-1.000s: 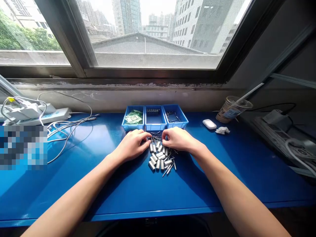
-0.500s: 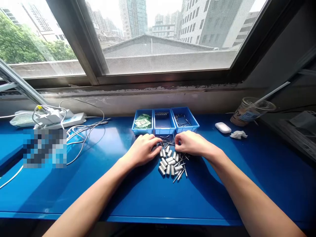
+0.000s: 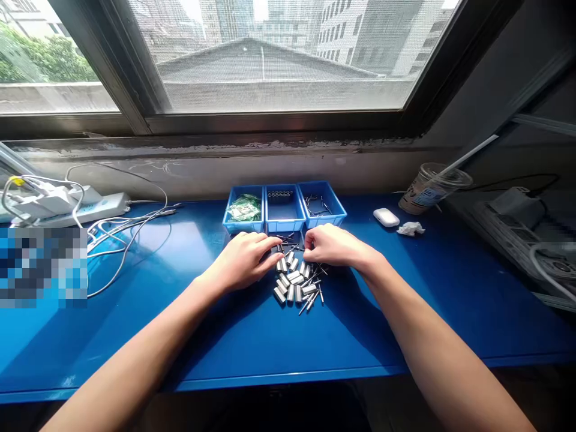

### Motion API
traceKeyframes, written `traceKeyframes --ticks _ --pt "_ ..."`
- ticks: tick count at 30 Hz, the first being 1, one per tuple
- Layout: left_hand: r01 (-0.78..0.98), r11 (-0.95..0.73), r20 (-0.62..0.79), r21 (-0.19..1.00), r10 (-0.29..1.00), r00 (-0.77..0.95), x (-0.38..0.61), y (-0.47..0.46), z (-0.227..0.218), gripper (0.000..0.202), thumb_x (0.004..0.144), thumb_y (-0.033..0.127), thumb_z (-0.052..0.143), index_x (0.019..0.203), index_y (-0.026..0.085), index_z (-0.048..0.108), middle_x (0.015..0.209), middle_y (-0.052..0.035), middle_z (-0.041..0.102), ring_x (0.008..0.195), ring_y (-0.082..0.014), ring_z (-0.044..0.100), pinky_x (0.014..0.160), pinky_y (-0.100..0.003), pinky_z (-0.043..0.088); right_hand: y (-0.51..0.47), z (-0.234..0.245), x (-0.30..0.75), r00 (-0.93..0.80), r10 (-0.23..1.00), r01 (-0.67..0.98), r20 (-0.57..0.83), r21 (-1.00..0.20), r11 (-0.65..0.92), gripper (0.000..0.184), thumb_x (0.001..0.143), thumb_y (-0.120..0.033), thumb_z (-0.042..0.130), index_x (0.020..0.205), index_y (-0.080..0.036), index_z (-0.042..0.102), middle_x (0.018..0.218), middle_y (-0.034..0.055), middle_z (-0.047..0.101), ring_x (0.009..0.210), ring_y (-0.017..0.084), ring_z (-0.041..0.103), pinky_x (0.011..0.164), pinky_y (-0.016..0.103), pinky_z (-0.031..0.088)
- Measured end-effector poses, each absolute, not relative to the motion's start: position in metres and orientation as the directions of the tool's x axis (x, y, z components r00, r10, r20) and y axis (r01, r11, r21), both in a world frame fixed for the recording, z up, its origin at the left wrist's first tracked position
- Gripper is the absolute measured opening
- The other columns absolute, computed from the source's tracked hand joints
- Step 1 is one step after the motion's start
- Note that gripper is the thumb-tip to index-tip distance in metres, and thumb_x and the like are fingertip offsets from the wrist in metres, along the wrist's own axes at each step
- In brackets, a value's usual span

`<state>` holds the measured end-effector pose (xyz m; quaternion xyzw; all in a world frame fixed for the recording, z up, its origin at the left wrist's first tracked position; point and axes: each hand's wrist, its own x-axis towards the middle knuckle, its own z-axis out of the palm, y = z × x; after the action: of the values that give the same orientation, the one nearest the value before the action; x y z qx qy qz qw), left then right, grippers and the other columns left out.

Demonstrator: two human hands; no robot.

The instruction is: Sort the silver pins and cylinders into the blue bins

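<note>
Head view: pile of metal cylinders and pins (image 3: 297, 282) sits mid-desk (image 3: 252, 336), as half a second ago. Left hand (image 3: 245, 261) curled at pile's left edge; right hand (image 3: 330, 246) still pinching something small at far edge, can't tell what. Three blue bins (image 3: 284, 207) just beyond. Picking is ongoing.

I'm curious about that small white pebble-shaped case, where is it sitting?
The white case lies on the blue table, right of the three blue bins and just left of the crumpled paper and plastic cup.
</note>
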<state>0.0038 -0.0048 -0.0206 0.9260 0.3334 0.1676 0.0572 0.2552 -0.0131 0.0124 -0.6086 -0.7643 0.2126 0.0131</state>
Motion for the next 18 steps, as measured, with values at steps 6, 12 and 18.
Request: traceKeyframes --ticks 6,12,18 --pt "0.594 -0.758 0.276 0.267 0.651 0.707 0.0024 -0.0038 -0.0191 0.031 0.105 0.037 0.062 0.129 0.019 0.07 0.114 -0.0084 0.078 0.099 -0.0273 0.073 0.086 -0.041 0.05 -0.0128 0.0094 0.2571 -0.272 0.935 0.92 -0.227 -0.346 0.184 0.009 0.076 -0.032 0.069 0.077 -0.024 0.072 0.076 0.0005 0.074 0.065 0.015 0.062 0.054 0.026 0.038" --pt "0.583 -0.749 0.271 0.316 0.66 0.7 0.0018 -0.0016 -0.0185 0.03 0.105 0.038 0.061 0.128 0.019 0.07 0.108 -0.0062 0.078 0.098 -0.0262 0.073 0.085 -0.04 0.05 -0.0153 0.0101 0.2581 -0.266 0.942 0.919 -0.202 -0.348 0.185 0.007 0.075 -0.031 0.069 0.075 -0.024 0.071 0.075 0.0 0.073 0.065 0.016 0.062 0.053 0.026 0.038" --pt "0.569 -0.742 0.273 0.354 0.664 0.696 -0.0003 0.0011 -0.0186 0.032 0.106 0.038 0.058 0.127 0.018 0.071 0.103 -0.0065 0.078 0.093 -0.0246 0.073 0.083 -0.037 0.053 -0.0176 0.0118 0.2623 -0.258 0.948 0.924 -0.189 -0.336 0.184 0.005 0.076 -0.028 0.069 0.075 -0.023 0.071 0.075 0.0009 0.073 0.066 0.016 0.062 0.054 0.026 0.038"
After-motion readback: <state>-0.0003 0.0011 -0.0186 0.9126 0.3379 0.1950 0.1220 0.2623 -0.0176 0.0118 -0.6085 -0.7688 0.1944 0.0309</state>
